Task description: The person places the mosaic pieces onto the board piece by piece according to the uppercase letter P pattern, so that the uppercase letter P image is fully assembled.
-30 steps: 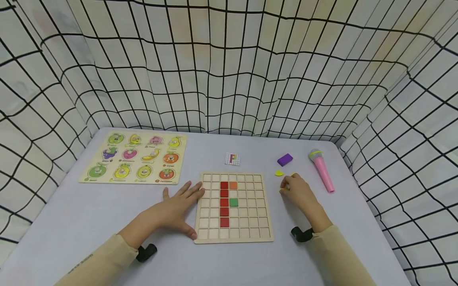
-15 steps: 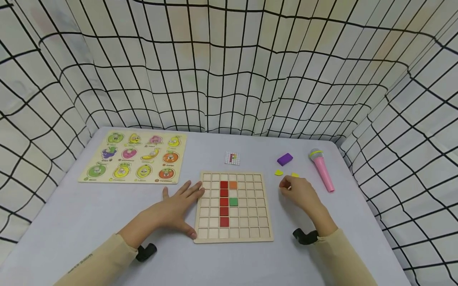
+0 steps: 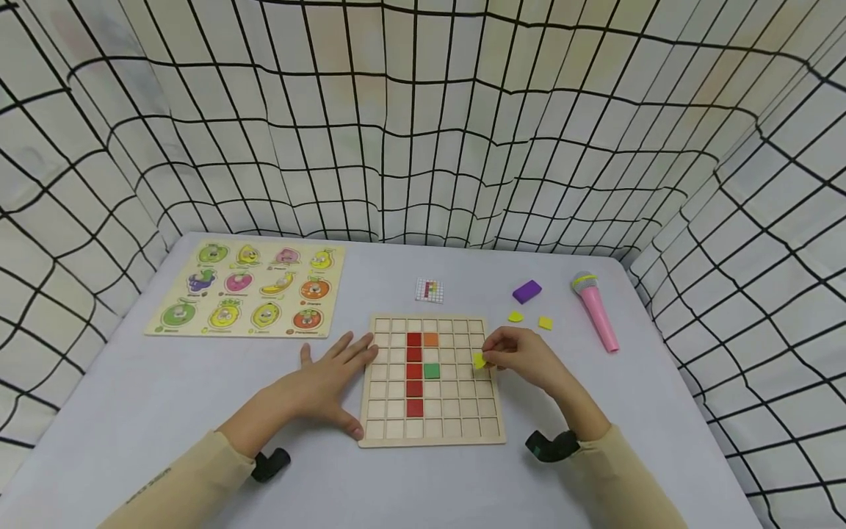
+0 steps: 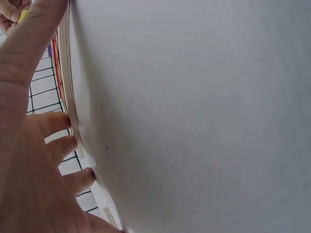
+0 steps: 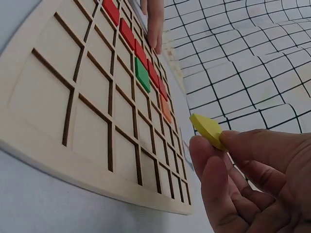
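Observation:
Between thumb and fingertips, my right hand (image 3: 529,358) pinches a yellow tile (image 5: 208,130) above the right edge of a wooden grid board (image 3: 459,433). My left hand (image 3: 327,386) lies spread at the board's left side, thumb and fingers touching its edge. Set in the board's cells are a column of several red tiles (image 3: 414,372), an orange tile (image 3: 431,340) beside the top red one and a green tile (image 3: 432,371) beside the middle one. Two more yellow tiles lie on the table beyond my right hand, one tile (image 3: 545,322) to the right of the other tile (image 3: 515,317).
A small card with a coloured grid pattern (image 3: 430,291) lies behind the board. At the back right are a purple block (image 3: 526,292) and a pink toy microphone (image 3: 598,316). A fruit puzzle board (image 3: 244,289) occupies the back left. Black netting (image 3: 416,132) surrounds the white table.
My right hand has moved left from the yellow tiles to the board's right edge, carrying one yellow tile. Both remaining yellow tiles are now uncovered. My left hand has stayed put.

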Available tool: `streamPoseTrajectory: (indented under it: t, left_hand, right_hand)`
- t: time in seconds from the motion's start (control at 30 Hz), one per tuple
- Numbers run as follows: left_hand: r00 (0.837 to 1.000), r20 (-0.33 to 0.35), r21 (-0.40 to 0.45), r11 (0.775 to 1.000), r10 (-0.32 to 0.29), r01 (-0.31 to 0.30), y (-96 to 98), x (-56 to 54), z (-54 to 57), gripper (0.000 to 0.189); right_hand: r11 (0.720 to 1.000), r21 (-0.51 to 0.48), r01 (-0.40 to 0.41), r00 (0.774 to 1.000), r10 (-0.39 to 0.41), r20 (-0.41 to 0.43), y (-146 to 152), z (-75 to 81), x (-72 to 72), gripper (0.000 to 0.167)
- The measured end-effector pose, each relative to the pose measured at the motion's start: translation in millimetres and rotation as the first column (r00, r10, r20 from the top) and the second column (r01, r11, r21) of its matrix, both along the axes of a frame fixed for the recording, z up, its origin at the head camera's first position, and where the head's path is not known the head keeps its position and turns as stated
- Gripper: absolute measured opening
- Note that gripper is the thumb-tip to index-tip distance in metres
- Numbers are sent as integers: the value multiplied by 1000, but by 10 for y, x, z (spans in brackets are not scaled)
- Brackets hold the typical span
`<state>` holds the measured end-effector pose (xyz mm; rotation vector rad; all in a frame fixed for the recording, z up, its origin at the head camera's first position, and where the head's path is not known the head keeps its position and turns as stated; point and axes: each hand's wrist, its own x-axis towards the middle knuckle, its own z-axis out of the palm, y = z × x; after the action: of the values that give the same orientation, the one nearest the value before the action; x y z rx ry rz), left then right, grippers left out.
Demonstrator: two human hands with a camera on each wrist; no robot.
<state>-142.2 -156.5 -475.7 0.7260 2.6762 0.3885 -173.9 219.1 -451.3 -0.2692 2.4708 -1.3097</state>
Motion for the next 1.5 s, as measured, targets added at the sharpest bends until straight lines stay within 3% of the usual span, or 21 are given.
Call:
streamPoseTrajectory:
  t: [0.1, 0.23, 0.5, 0.97, 1.33, 1.5]
  left_hand:
    - [1000, 4, 1, 1000, 1, -1, 3, -1, 11, 137]
    - [1000, 6, 4, 1000, 1, -1, 5, -4, 24, 137]
    - [1000, 7, -1, 1000, 2, -2, -4, 13, 8, 137]
    - [1000, -5, 5, 1000, 3, -3, 16, 17, 28, 136]
    - [1000, -12, 11, 1000, 2, -1, 5, 23, 22, 136]
    - [1000, -15, 12, 1000, 0, 0, 1, 24, 27, 136]
  right_hand:
    - [1000, -24, 0, 999, 1, 36, -78, -54, -12, 13]
    - [1000, 30, -5, 1000, 5, 16, -212, -137, -42, 10]
    - [988, 151, -37, 994, 52, -98, -461, -258, -40, 5]
    - [975, 222, -22, 984, 61, -166, -589, -271, 25, 10]
    - [962, 271, -11, 986, 55, -155, -633, -242, 33, 16]
    - [974, 226, 13, 991, 18, -136, -619, -264, 33, 12]
